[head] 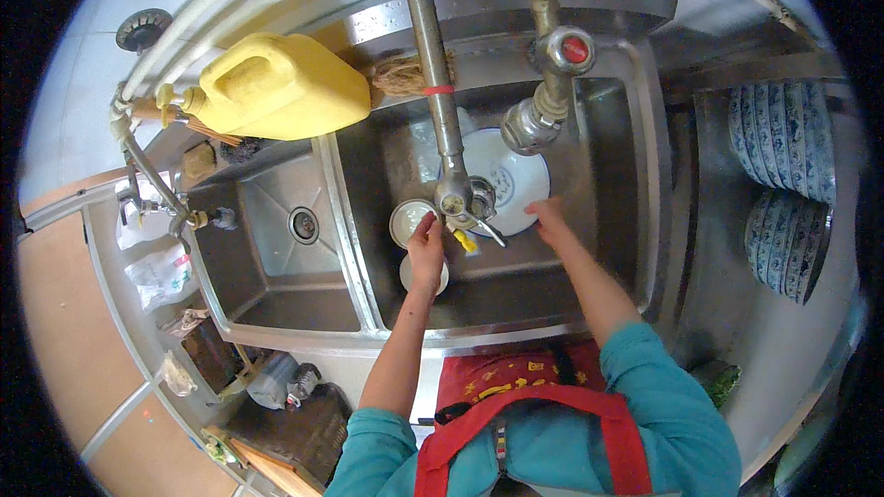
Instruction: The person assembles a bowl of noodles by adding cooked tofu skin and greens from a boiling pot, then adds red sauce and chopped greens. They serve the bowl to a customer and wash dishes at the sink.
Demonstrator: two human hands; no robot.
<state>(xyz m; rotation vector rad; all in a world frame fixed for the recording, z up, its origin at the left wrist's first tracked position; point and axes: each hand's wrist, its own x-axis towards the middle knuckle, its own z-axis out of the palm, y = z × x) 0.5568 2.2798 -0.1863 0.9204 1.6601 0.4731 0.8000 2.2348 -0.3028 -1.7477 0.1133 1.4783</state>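
Observation:
My left hand [426,252] is over the left side of the large steel sink basin, its fingertips at the rim of a small white bowl [407,219]. Below that bowl, partly behind my left wrist, lies another small white dish [414,276]. My right hand [550,221] has its fingers at the lower right edge of a large white plate [528,183] with a blue rim and a blue centre mark; whether it grips the plate is unclear. A metal tap [452,203] with a yellow piece [465,241] by it hides part of the plate.
A second valve [535,124] hangs over the basin. The smaller basin [283,290] is at left, below a yellow plastic jug [297,93] and a coil of brown fibre [400,76]. Stacks of blue-patterned bowls [780,138] stand at right.

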